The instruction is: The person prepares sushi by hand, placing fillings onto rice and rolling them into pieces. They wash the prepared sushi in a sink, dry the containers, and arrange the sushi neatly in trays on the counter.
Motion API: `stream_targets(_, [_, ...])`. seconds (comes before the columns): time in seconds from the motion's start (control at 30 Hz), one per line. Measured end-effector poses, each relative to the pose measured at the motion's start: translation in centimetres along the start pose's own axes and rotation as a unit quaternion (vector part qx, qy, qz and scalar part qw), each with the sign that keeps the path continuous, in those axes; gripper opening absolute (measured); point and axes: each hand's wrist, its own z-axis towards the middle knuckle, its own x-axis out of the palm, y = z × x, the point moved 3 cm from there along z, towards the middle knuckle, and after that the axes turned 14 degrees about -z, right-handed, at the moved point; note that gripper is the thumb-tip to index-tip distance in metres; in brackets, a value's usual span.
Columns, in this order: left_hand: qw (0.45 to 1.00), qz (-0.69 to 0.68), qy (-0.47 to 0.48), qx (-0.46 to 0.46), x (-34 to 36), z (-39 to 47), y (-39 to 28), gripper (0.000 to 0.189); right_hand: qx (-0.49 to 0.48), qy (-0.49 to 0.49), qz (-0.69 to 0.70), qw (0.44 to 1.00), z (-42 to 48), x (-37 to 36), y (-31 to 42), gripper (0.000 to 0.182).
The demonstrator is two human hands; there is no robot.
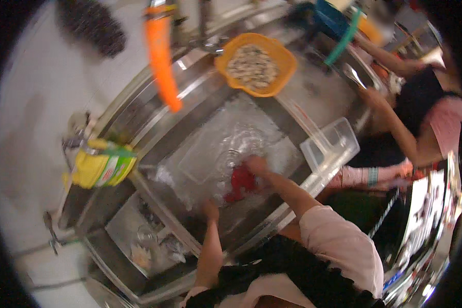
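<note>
My right hand [256,166] is in the middle sink basin [192,169], at a crumpled red item [241,181], maybe a cloth or net; blur hides whether the fingers close on it. My left hand [210,210] is lower in the same basin, near its front side, its fingers blurred and what it touches unclear. Rippling water [231,154] lies around a pale rectangular shape in the basin. Above hangs an orange hose [161,65]. On the basin's far corner rests an orange plastic colander [288,73] filled with small pale pieces, perhaps shellfish [252,66].
A clear plastic container [348,134] sits on the right rim. A yellow and green package [104,165] stands at the left. Another basin [119,279] holds several items. At the right, a co-worker's hand [371,96] holds a metal utensil [354,76]; a green hose [344,38] hangs nearby.
</note>
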Motion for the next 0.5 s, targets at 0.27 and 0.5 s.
stream_targets(0.27, [0.919, 0.352, 0.054, 0.17, 1.3, -4.4, -4.2, 0.03, -0.101, 0.174, 0.015, 0.979, -3.5, -0.2, 7.5, 0.025])
stream_targets(0.5, [0.978, 0.198, 0.057, 0.036, -2.3, -3.3, -7.3, 0.035, -0.181, 0.041, 0.013, 0.983, -6.2, -5.3, 6.4, 0.027])
